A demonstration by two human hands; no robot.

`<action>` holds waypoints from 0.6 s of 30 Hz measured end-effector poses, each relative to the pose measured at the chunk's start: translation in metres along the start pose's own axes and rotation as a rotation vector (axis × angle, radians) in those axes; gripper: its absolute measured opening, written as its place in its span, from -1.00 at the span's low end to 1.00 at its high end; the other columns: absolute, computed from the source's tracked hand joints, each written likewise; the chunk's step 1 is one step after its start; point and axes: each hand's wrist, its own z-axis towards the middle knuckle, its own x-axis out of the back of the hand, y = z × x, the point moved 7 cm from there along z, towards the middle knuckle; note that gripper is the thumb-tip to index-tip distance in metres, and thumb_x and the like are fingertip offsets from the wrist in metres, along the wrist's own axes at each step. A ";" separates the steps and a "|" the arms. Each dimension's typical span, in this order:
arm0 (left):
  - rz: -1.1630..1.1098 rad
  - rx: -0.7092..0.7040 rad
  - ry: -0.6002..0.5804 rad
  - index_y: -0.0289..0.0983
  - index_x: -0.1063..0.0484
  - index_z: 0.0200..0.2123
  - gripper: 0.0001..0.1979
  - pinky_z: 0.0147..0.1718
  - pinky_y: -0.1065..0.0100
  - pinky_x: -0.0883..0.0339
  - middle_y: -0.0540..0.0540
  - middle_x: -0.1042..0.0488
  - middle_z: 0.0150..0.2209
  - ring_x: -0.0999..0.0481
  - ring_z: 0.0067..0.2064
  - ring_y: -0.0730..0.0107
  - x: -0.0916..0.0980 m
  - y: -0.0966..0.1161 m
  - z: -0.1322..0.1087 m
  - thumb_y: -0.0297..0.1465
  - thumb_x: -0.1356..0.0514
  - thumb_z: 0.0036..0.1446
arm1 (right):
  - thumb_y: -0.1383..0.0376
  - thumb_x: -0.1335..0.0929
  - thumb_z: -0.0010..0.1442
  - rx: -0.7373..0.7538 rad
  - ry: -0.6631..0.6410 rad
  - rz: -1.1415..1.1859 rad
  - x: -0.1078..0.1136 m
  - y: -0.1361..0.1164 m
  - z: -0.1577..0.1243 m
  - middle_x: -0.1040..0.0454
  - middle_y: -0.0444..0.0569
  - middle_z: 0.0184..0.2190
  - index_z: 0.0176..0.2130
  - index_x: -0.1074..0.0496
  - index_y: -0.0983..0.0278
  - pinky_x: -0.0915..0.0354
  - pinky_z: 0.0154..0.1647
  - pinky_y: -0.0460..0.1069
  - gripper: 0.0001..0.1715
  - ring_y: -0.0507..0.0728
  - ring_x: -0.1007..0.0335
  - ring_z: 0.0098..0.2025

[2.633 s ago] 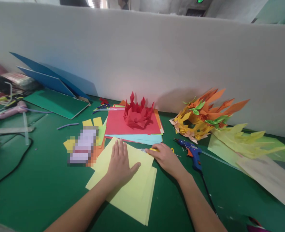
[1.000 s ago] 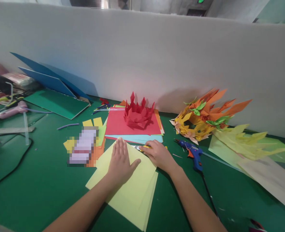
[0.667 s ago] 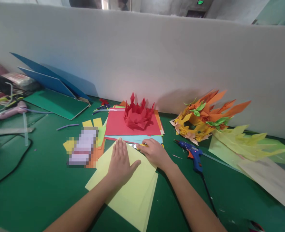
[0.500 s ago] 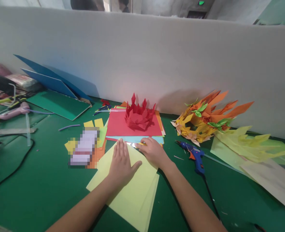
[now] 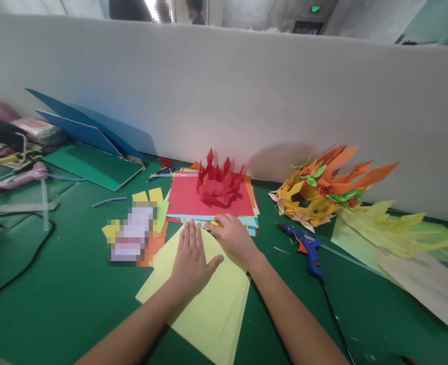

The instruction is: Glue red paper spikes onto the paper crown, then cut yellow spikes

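Note:
My left hand (image 5: 191, 256) lies flat on a pale yellow sheet of paper (image 5: 204, 317), fingers together and stretched forward, thumb out to the side. More pale yellow paper shows beneath its lower right edge. At the sheet's far corner, my right hand (image 5: 234, 238) is closed around a small yellow tool (image 5: 218, 223); its kind is mostly hidden by the fingers. Just beyond both hands is a stack of coloured paper with a red sheet (image 5: 182, 195) on top. A red folded-paper crown (image 5: 219, 188) stands on that sheet.
To the right lie a blue glue gun (image 5: 303, 243) with a black cord, an orange and yellow paper crown (image 5: 323, 190), and cut yellow paper (image 5: 387, 223). A blurred-out phone-like object (image 5: 135, 233) lies left. Further left are green board (image 5: 95, 165), a pink glue gun (image 5: 26, 176) and cables.
My right hand has moved a little left along the paper's far corner, bringing the yellow tool closer to my left fingertips. My left hand has stayed in place.

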 end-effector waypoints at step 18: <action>-0.019 -0.023 0.027 -0.59 0.18 0.30 -0.11 0.23 -0.09 0.08 -0.53 0.09 0.31 0.20 0.35 -0.10 0.009 0.003 0.001 0.04 0.11 0.19 | 0.38 -0.23 0.29 -0.045 0.071 0.024 0.009 0.007 -0.008 -0.44 0.09 -0.17 0.01 -0.46 0.18 -0.21 -0.20 0.04 -0.64 0.18 -0.25 -0.16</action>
